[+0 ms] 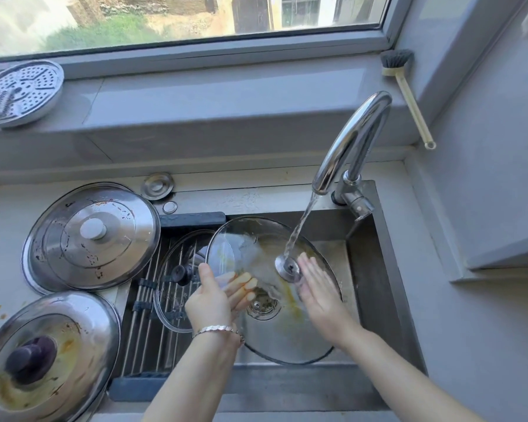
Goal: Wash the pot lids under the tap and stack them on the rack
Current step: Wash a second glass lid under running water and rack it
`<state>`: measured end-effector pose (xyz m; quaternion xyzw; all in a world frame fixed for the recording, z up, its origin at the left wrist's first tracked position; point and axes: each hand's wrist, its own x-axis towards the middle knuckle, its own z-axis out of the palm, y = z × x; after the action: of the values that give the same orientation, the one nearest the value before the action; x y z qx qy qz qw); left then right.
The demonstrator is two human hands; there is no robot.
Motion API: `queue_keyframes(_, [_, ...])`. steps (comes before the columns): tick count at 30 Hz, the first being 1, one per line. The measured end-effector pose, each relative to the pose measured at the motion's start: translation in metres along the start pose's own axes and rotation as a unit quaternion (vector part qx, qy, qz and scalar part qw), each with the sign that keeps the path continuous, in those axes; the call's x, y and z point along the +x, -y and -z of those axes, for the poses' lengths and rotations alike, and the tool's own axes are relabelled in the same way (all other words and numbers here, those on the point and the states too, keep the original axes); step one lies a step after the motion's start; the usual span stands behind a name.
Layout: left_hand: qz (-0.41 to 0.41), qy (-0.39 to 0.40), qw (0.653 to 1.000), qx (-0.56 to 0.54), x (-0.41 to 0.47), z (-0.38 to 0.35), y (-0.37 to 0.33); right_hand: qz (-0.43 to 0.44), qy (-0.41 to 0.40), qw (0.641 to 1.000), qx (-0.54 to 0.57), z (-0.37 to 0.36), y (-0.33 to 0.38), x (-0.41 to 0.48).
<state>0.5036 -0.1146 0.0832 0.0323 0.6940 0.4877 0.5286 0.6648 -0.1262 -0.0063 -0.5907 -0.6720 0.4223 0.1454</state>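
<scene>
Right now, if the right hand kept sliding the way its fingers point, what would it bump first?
Probably the metal knob of the glass lid; the right hand points up-left at it, fingertips almost touching.

Bare forearms, one bracelet

Both forearms are uncovered, with no sleeve showing up to the picture's lower edge. The left hand (209, 301) has a slim silvery bracelet (217, 329) of small linked segments at its wrist; the right hand (320, 292), across from the bracelet, wears nothing.
</scene>
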Motion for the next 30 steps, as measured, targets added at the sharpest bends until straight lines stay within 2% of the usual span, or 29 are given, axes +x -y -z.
queue_keyframes(3, [-0.007,-0.001,1.000,-0.008,0.001,-0.004,-0.001,-0.015,-0.022,1.000,0.016,0.001,0.002,0.008])
queue_keyframes(7, [-0.019,0.008,1.000,-0.009,-0.004,-0.004,-0.005,-0.140,-0.066,0.987,0.052,0.029,-0.002,0.040])
queue_keyframes(8, [-0.021,0.008,1.000,-0.010,-0.003,-0.004,-0.008,-0.135,-0.068,0.988,0.036,0.028,0.002,0.039])
queue_keyframes(12, [-0.021,-0.003,0.999,-0.031,0.003,-0.006,-0.011,-0.003,-0.041,0.998,-0.039,0.012,0.026,0.008])
queue_keyframes(13, [-0.020,-0.007,0.999,-0.036,0.005,-0.006,-0.010,0.004,-0.037,0.998,-0.050,0.009,0.025,0.005])
queue_keyframes(16, [-0.013,-0.010,0.998,-0.057,0.006,-0.007,-0.006,-0.102,-0.077,0.992,-0.007,0.015,0.017,0.008])
queue_keyframes(18, [-0.017,-0.013,0.997,-0.069,0.005,-0.008,-0.005,-0.120,-0.079,0.989,-0.029,0.013,0.021,0.004])
queue_keyframes(19, [-0.019,-0.016,0.997,-0.072,0.005,-0.010,-0.005,-0.088,-0.079,0.991,-0.062,0.008,0.030,-0.001])
queue_keyframes(21, [-0.014,-0.017,0.996,-0.082,0.005,-0.013,-0.005,0.050,-0.089,0.987,-0.126,-0.007,0.052,-0.015])
queue_keyframes(23, [-0.004,-0.010,0.996,-0.094,0.005,-0.015,-0.005,0.178,-0.080,0.964,-0.181,-0.015,0.059,-0.022])
queue_keyframes(26, [-0.003,-0.008,0.996,-0.090,0.007,-0.011,-0.008,0.243,-0.057,0.946,-0.207,-0.001,0.048,-0.018])
queue_keyframes(27, [-0.007,-0.007,0.996,-0.093,0.007,-0.009,-0.010,0.229,-0.066,0.952,-0.191,0.007,0.041,-0.016])
queue_keyframes(30, [-0.019,-0.007,0.995,-0.097,0.008,-0.004,-0.015,0.082,-0.057,0.986,-0.135,0.021,0.024,-0.014])
